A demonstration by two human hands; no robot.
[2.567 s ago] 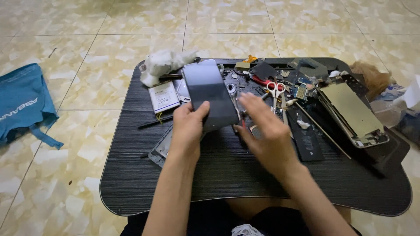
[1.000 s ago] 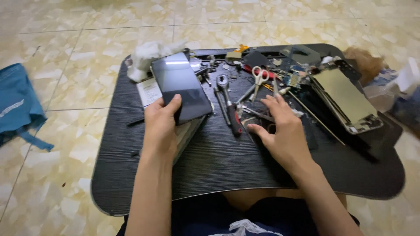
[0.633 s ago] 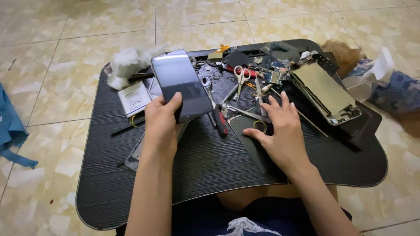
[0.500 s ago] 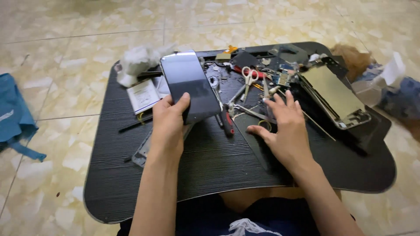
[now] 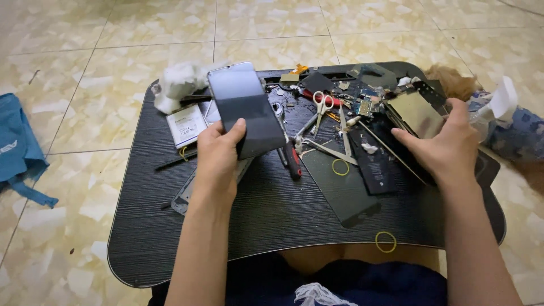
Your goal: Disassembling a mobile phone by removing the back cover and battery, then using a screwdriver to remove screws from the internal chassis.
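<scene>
- Centrally, the left hand [image 5: 218, 156] grips a dark phone screen panel [image 5: 246, 110] by its near edge, thumb on the glass, raised above the black surface [image 5: 266, 221].
- Right hand [image 5: 445, 147] is closed over the opened phone body [image 5: 416, 113] at the surface's right side.
- Scissors [image 5: 320, 107], a red-handled screwdriver [image 5: 292, 161], a white battery [image 5: 186, 126] and a yellow rubber band [image 5: 386, 242] lie on the surface.

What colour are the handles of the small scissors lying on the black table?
White, on the scissors among the tools; the head view shows them best.
</scene>
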